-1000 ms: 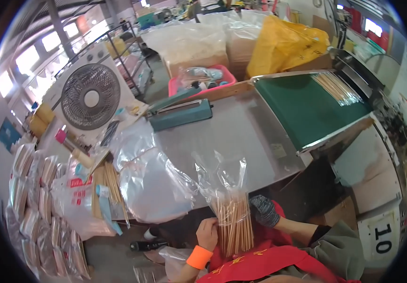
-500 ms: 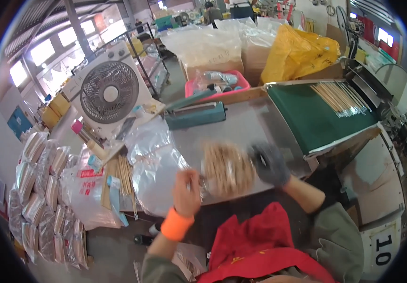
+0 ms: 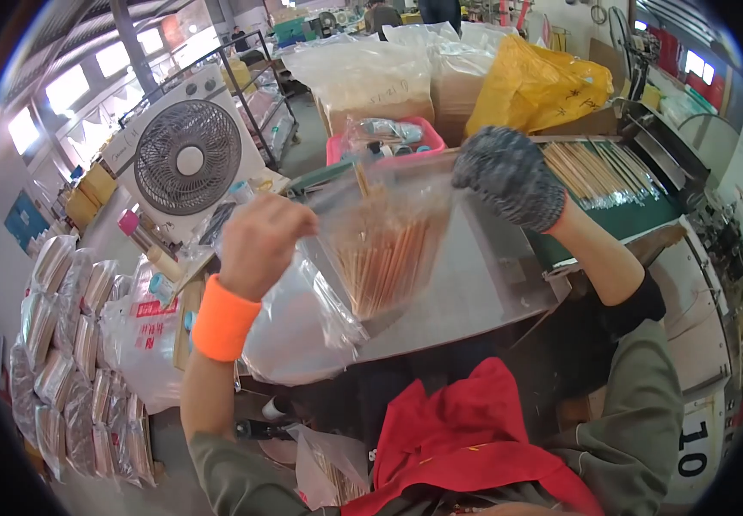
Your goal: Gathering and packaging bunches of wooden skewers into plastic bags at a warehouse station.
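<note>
Nearest the camera, a red cloth (image 3: 466, 439) lies over the person's lap, below the edge of the grey metal desk (image 3: 466, 292). Above the desk, both hands hold one clear plastic bag (image 3: 388, 232) filled with thin wooden sticks, raised off the surface. The left hand (image 3: 261, 242), bare and with an orange wristband (image 3: 223, 318), has its fingers closed on the bag's upper left edge. The right hand (image 3: 509, 176), in a speckled grey glove, has its fingers closed on the bag's upper right corner. The sticks stand roughly upright inside the bag, fanning wider toward the top. Compared with the frame half a second earlier, the bag is held higher and closer to the camera, the two hands are spread further apart along its top edge, and the sticks now hang downward rather than lying in a bundle between the hands. A loose sheet of clear plastic (image 3: 294, 327) lies on the desk under and to the left of the bag. To the left, packed bags of sticks (image 3: 70, 344) are stacked on the floor. Further back stand a white box fan (image 3: 186, 159), a pink tray (image 3: 388, 138), a green mat (image 3: 625, 215) carrying loose sticks, and a yellow bag (image 3: 539, 82).
</note>
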The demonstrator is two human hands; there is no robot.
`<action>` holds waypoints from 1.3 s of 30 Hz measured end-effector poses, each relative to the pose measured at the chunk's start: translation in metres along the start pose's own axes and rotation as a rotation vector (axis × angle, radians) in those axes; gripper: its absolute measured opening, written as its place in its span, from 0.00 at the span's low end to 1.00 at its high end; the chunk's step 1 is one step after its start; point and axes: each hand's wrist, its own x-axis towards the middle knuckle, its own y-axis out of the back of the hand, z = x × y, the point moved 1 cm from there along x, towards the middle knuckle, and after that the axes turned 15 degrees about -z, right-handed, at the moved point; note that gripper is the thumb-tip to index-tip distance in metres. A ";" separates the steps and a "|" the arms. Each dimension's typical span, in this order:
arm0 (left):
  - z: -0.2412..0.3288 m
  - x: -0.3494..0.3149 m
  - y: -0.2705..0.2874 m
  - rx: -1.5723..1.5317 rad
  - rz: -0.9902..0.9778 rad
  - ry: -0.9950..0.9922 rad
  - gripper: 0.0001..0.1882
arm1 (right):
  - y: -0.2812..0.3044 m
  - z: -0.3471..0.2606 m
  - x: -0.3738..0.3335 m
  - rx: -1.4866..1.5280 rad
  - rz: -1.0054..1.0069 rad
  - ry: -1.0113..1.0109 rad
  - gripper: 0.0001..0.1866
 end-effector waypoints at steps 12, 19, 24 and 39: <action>0.016 0.004 -0.009 -0.184 -0.105 0.044 0.09 | 0.030 -0.034 0.052 0.928 0.580 0.532 0.31; 0.016 -0.042 -0.080 -0.932 0.570 0.486 0.26 | -0.037 -0.087 0.057 0.681 0.551 0.329 0.14; 0.034 -0.065 -0.201 -1.267 0.264 0.549 0.35 | -0.040 -0.107 0.121 0.423 0.770 0.543 0.06; -0.119 0.001 -0.295 -2.380 -0.227 1.093 0.19 | -0.213 -0.079 0.303 1.171 0.099 -0.159 0.16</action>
